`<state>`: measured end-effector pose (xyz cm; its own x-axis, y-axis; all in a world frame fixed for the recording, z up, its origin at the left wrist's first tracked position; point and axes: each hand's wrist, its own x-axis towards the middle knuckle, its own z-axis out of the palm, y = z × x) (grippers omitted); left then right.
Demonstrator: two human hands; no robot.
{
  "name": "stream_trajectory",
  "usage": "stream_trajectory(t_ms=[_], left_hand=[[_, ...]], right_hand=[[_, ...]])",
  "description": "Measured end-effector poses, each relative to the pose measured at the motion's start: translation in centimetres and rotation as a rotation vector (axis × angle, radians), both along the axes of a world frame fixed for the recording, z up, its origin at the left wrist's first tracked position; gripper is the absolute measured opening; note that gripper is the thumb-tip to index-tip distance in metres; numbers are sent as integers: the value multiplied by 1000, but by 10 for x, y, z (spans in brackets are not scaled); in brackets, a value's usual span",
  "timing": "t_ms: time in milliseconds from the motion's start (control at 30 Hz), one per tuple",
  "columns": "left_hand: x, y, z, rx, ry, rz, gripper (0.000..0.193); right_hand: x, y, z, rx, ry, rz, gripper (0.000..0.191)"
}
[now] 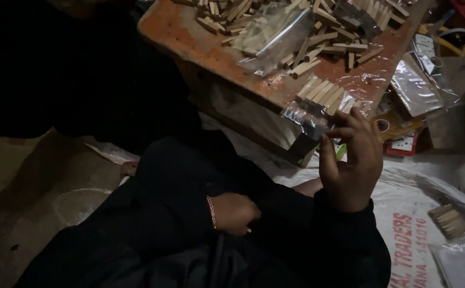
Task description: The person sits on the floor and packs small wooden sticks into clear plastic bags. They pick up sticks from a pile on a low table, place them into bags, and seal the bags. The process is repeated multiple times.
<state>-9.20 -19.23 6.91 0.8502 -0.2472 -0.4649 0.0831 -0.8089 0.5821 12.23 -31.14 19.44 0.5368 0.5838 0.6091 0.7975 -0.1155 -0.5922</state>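
Observation:
My right hand (351, 160) is raised at the near edge of a low reddish wooden board (190, 37), its fingertips pinching the end of a clear plastic packet (318, 104) that holds a row of small wooden sticks. My left hand (234, 212), with a thin bracelet at the wrist, rests curled against my dark clothing in my lap; I cannot see anything in it. A heap of loose wooden sticks (318, 32) and another clear plastic bag (275, 37) lie on the board.
Shiny foil packets (416, 85) and coloured cards (403, 144) lie right of the board. A white printed sack (408, 234) covers the floor, with a bundle of sticks (448, 220) on it. Bare dim floor (19, 186) at left.

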Motion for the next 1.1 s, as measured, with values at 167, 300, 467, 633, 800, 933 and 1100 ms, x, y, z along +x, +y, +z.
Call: stream_trajectory(t_ms=[167,300,467,633,800,933,1100], left_hand=[[-6,8,3,180,202,-32,23],[0,13,43,291,-188,42,31],[19,31,107,152,-669,392,24],[45,25,145,334,-1047,475,26],[60,22,163,351,-1120,524,22],[78,18,169,388,-1108,546,16],[95,18,169,436,-1040,551,11]], right_hand=[[0,-1,-1,12,23,4,10],[2,-1,-3,-3,-2,-7,11],[3,0,-6,5,-13,-13,13],[4,3,-4,-4,-29,-32,11],[6,4,-1,13,-17,-19,13],[5,3,0,40,1,-9,13],[7,2,2,30,7,-15,12]])
